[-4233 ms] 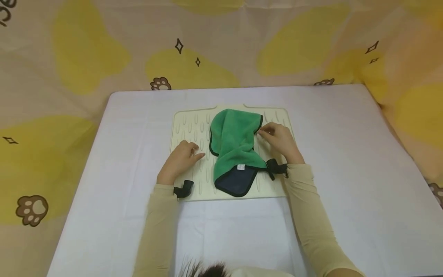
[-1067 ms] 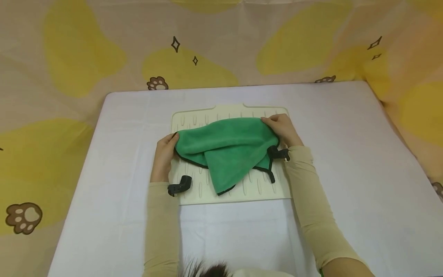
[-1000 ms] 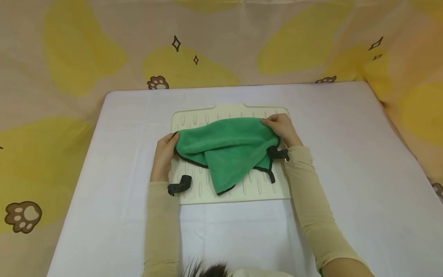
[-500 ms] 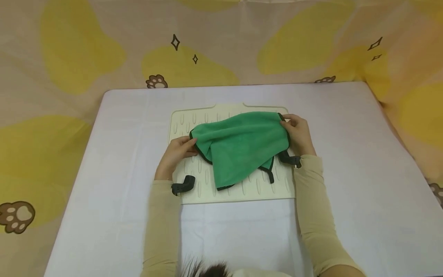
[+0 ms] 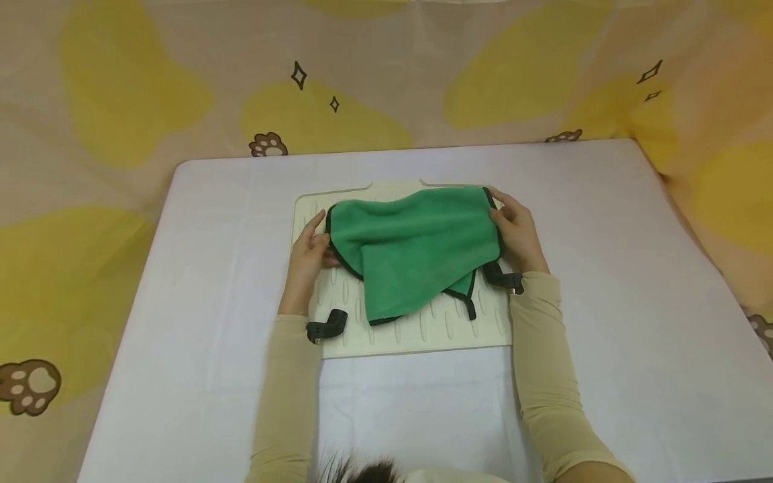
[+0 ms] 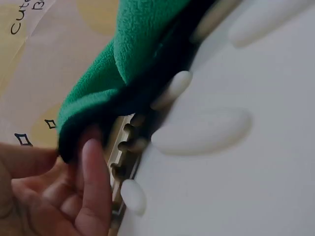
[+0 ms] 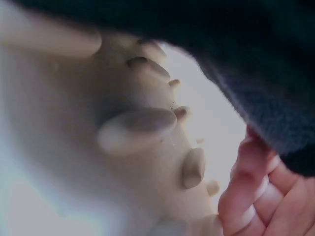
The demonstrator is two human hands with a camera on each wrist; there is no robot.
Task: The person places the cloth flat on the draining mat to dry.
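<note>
A green cloth point(image 5: 417, 235) with black trim is spread sideways over a cream ridged mat point(image 5: 410, 339), held by its two ends. One lower corner hangs folded toward the person, and a black loop point(image 5: 471, 308) sticks out at the lower right. My left hand point(image 5: 306, 258) pinches the left edge; in the left wrist view, thumb and fingers meet at the trim of the cloth point(image 6: 142, 39). On the other side, my right hand point(image 5: 521, 235) grips the right edge near the top corner. The right wrist view shows the cloth's dark underside point(image 7: 231, 54) above the mat, with curled fingers point(image 7: 251, 172) at its edge.
The mat lies on a table with a white cover point(image 5: 622, 288). A yellow and beige patterned curtain point(image 5: 356, 40) hangs behind and at both sides. Each wrist carries a black camera mount, such as the left mount point(image 5: 329, 327).
Earlier the cloth lay bunched lengthwise, the left hand apart from it; now both hands stretch it sideways. Over the last half second, the left hand and the cloth's left end moved away from the person.
</note>
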